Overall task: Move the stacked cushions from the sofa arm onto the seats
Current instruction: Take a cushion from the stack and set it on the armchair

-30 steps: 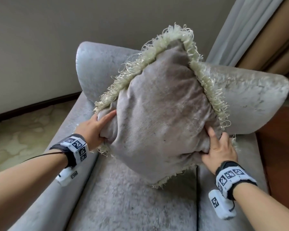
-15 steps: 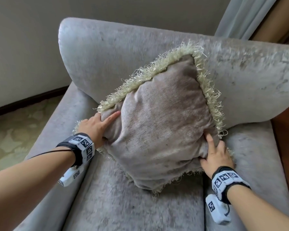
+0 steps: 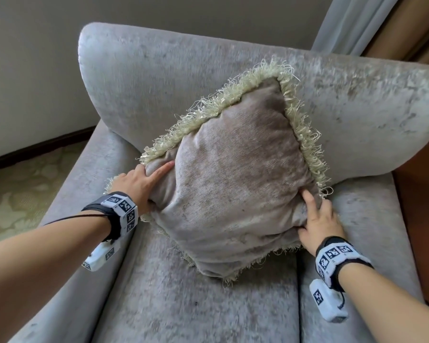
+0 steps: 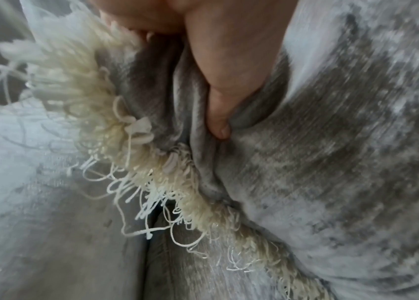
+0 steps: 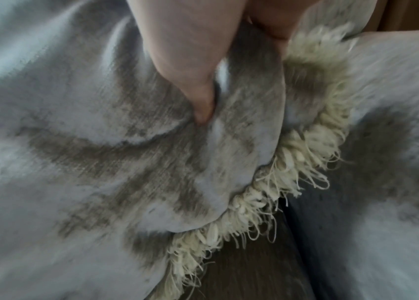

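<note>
The square taupe velvet cushion with a cream fringe [image 3: 235,184] stands on one corner on the grey velvet sofa seat [image 3: 183,305], leaning against the backrest [image 3: 174,78]. The left hand [image 3: 136,184] and right hand [image 3: 318,224] each pinch a side corner, thumbs dug into the fabric. If released carelessly it may well tip forward off its point — or loose fringe threads could snag on fingers.

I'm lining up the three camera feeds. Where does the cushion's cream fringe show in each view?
Head: the fringe edges the cushion at picture centre, between the left hand and the right hand.
Left wrist: it runs diagonally from upper left to bottom centre.
Right wrist: it runs down the right of centre.
Shared landmark: the grey sofa seat.
</note>
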